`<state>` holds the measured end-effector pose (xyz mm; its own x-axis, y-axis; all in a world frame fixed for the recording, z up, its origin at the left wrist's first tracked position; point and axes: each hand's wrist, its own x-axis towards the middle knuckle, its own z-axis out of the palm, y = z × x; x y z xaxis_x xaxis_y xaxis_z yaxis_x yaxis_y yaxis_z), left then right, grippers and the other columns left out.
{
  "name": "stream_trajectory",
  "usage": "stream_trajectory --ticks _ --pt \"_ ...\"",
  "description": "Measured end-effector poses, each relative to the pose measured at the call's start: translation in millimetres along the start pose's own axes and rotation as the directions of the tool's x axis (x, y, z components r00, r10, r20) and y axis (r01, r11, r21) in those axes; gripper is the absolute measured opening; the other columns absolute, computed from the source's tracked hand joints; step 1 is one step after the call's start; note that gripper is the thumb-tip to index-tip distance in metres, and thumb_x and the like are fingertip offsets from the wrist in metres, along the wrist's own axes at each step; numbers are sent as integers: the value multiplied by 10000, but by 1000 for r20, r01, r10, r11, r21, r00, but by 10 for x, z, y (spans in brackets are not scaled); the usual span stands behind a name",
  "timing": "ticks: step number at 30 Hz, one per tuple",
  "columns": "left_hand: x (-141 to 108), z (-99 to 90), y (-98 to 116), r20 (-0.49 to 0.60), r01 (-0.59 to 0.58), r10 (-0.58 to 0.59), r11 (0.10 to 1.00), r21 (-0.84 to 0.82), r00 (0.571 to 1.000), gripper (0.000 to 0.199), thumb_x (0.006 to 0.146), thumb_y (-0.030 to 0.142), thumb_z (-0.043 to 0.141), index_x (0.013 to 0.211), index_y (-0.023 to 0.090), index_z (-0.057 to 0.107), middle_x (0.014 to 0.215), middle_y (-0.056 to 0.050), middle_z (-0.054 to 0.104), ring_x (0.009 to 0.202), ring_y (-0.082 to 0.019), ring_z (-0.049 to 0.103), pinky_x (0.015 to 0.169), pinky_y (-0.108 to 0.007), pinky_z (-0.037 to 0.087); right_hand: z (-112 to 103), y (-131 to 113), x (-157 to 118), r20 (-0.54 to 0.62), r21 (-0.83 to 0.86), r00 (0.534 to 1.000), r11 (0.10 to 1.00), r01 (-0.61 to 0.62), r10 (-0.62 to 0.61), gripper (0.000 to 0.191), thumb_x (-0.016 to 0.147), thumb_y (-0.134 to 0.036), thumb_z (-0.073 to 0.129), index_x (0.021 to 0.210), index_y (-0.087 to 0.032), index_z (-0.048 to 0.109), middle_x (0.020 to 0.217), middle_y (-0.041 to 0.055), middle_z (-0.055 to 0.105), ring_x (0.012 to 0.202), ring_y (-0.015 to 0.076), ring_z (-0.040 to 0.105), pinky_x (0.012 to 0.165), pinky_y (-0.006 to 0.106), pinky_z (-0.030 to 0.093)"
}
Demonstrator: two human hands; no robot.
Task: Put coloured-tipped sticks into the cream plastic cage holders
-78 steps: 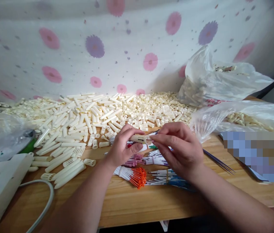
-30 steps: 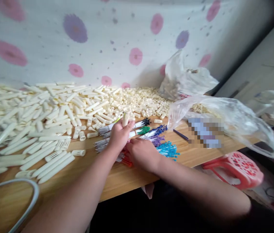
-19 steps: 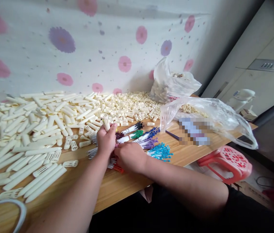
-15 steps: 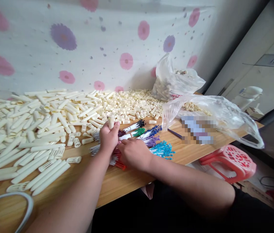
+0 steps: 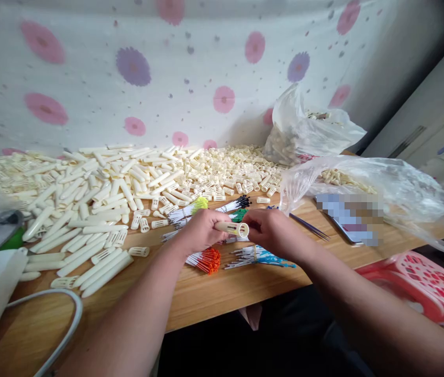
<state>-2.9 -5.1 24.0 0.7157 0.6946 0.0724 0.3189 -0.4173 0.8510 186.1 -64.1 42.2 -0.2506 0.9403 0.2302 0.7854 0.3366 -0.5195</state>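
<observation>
My left hand (image 5: 201,230) is closed around a cream plastic tube (image 5: 229,227), its open, slotted end pointing right. My right hand (image 5: 277,230) is beside that end with its fingers curled; what they hold, if anything, is hidden. Around and under both hands lie bundles of thin white sticks with coloured tips: an orange-tipped bundle (image 5: 206,260), a light-blue-tipped bundle (image 5: 259,256), a yellow-tipped bundle (image 5: 190,210) and a black-tipped bundle (image 5: 237,204). Green tips (image 5: 240,215) show between the hands. My right hand partly covers some dark blue tips.
A large heap of cream tubes and slotted caps (image 5: 100,188) spreads along the back and left. To the right are tweezers (image 5: 309,227), a phone (image 5: 334,217) and filled plastic bags (image 5: 312,136). A white cable (image 5: 76,314) curves at front left; a red stool (image 5: 422,283) stands below.
My hands have come up from the bundles. The tube, upright before, now lies tilted towards my right hand, which has moved off the orange-tipped sticks. The view has swung left.
</observation>
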Motion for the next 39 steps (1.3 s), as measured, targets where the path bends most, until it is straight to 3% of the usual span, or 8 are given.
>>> stream_trajectory --ticks 3,6,10,15,18,23,30,39 --pt "-7 10 28 -38 4 -7 997 -79 999 153 720 237 619 584 173 588 512 31 515 458 -98 461 410 -193 302 18 60 -3 61 371 994 923 -103 86 79 769 -167 569 751 -130 635 579 -31 536 516 61 433 488 186 330" --pt "-8 22 34 -56 53 -65 979 -195 996 144 728 281 652 644 166 631 528 28 544 447 -95 471 412 -198 345 17 135 -22 166 728 986 670 -143 30 176 809 -280 602 862 -122 658 712 29 651 611 89 573 572 221 465" --pt "-26 18 41 -45 79 -98 945 -316 994 174 742 326 661 791 161 688 641 -17 641 519 -127 558 492 -252 461 57 162 -44 124 864 992 493 -102 -13 199 796 -323 658 875 -141 665 765 39 691 682 103 637 632 248 524" --pt "-14 -5 42 -81 -29 12 978 -206 997 179 766 328 664 775 152 695 672 -31 649 604 -142 581 551 -260 466 73 66 -84 -126 659 985 732 173 -118 108 822 -249 639 805 -143 645 721 23 662 656 97 606 604 234 497" --pt "5 -21 45 -236 -217 183 968 -128 954 186 778 351 670 795 168 701 774 -51 673 714 -161 612 672 -299 489 -32 -1 -140 -328 394 911 840 373 -251 44 856 -185 581 842 -159 614 792 34 658 744 120 614 669 266 497" --pt "-20 17 107 -338 -327 262 933 -150 904 214 758 372 696 851 179 707 898 -77 697 858 -195 640 790 -334 502 -78 -55 -122 -477 268 859 901 342 -184 26 844 -153 569 846 -166 591 818 40 660 754 129 613 660 269 485" --pt "-5 144 24 -390 -174 73 957 -231 918 179 755 319 696 754 146 647 673 4 619 577 -105 557 543 -225 452 219 -61 46 -419 541 906 819 193 64 102 835 -253 596 810 -162 634 722 21 643 645 118 596 576 252 474" --pt "-34 67 25 -208 -156 89 929 -335 974 200 783 341 679 796 142 687 712 -27 664 637 -128 597 572 -238 472 50 -3 64 -336 521 918 771 367 -211 75 846 -232 617 792 -181 630 730 14 629 677 122 585 611 269 466"
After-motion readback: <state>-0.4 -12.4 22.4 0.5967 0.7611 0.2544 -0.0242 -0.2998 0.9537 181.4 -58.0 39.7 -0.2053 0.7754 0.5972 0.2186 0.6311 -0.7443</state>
